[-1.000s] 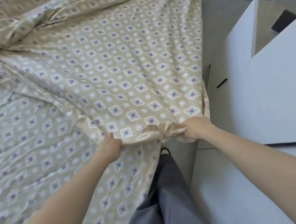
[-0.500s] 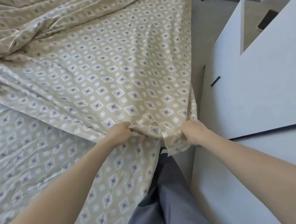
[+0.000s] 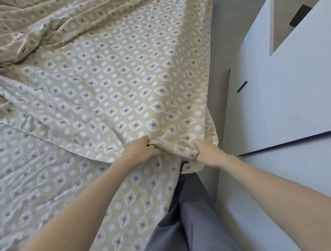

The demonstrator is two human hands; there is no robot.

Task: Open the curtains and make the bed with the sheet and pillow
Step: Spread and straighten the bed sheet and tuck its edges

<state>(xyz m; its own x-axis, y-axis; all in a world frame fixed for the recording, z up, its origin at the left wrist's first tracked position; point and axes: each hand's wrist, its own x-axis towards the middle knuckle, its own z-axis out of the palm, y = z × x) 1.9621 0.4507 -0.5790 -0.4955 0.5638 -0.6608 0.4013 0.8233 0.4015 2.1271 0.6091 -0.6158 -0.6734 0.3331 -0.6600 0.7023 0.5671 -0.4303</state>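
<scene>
The patterned sheet (image 3: 124, 84) fills the centre and upper left of the frame, rumpled at the upper left, with its near edge at lower centre. Within the last second the left hand (image 3: 140, 150) has closed in on the right hand (image 3: 206, 151). Both now clench the gathered edge, probably to tug it and spread the sheet.

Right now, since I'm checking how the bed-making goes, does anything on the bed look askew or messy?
Yes. The patterned sheet is not flat: it is bunched into deep wrinkles at the far left, and its near corner is gathered into folds where the left hand and right hand grip it.
</scene>
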